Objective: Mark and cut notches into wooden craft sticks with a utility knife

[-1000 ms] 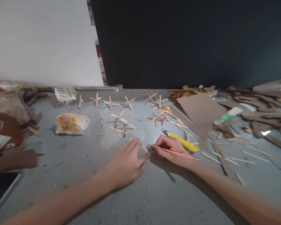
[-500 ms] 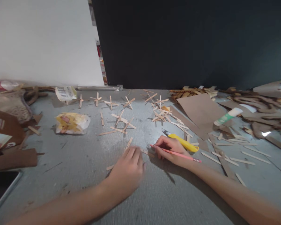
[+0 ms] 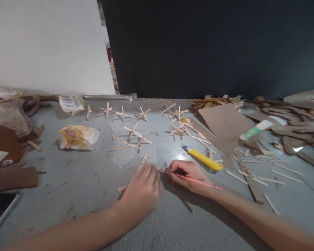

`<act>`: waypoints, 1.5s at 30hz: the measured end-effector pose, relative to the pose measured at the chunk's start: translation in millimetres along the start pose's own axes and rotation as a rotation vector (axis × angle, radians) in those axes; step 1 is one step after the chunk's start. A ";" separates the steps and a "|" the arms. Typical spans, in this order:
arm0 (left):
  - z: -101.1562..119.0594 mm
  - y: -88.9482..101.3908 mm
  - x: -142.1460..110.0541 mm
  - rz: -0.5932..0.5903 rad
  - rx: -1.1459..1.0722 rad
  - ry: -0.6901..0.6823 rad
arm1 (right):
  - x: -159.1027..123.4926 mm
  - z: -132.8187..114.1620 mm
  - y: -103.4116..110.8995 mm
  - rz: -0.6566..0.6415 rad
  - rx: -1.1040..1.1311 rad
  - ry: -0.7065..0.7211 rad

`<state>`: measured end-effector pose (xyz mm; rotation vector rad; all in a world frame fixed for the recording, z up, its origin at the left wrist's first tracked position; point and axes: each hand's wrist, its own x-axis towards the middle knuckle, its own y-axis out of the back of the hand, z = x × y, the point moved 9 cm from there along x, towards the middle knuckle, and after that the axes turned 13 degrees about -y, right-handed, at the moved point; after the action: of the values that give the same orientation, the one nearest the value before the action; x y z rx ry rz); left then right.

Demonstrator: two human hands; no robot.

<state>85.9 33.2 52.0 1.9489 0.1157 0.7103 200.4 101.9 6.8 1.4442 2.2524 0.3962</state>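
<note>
A pink pencil [image 3: 199,182] is pinched in my right hand [image 3: 189,174], its tip close by the fingertips of my left hand [image 3: 143,186]. My left hand is closed, fingers together and pressed down over flat wooden craft sticks; one stick end [image 3: 143,160] pokes out above it and another stick end [image 3: 122,188] at its left. What lies beneath the fingers is hidden. Just beyond my right hand lies a yellow utility knife [image 3: 205,159] with its blade end pointing away to the left. Crossed craft sticks [image 3: 137,134] lie ahead of my left hand.
Several star-shaped stick crosses [image 3: 123,114] line the back. To the right are a stick pile [image 3: 181,129], brown cardboard [image 3: 219,120], a green-and-white glue tube [image 3: 255,130] and loose sticks [image 3: 264,180]. At left sit a yellow-and-clear packet [image 3: 78,137] and a phone-like device [image 3: 2,209].
My right hand has moved left and slightly nearer to me, bringing the pencil tip up to my left fingers. My left hand stays almost in place.
</note>
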 end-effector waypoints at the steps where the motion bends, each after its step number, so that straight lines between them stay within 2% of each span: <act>1: 0.3 0.3 -0.2 0.014 -0.003 -0.002 | 0.2 -0.1 -1.2 -0.011 0.003 -0.004; 4: 2.5 0.6 -0.9 0.037 0.022 -0.025 | 1.0 2.3 -3.2 -0.032 0.028 -0.022; 10: 0.0 -2.8 -2.5 -0.021 -0.014 0.016 | 2.0 8.0 -5.0 -0.043 0.051 -0.036; 20: 2.7 0.5 -0.7 0.046 0.035 -0.011 | 1.4 12.0 -6.7 -0.032 0.017 -0.021; 27: 4.1 -4.5 -1.8 -0.002 0.059 -0.020 | 1.2 8.9 -5.8 -0.024 0.005 -0.003; 45: 5.2 -1.9 -1.1 0.024 0.053 -0.025 | -0.1 1.2 -5.6 -0.031 -0.030 0.054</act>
<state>88.1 29.5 48.3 2.0122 0.0970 0.7047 196.6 99.5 3.3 1.3972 2.2987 0.4630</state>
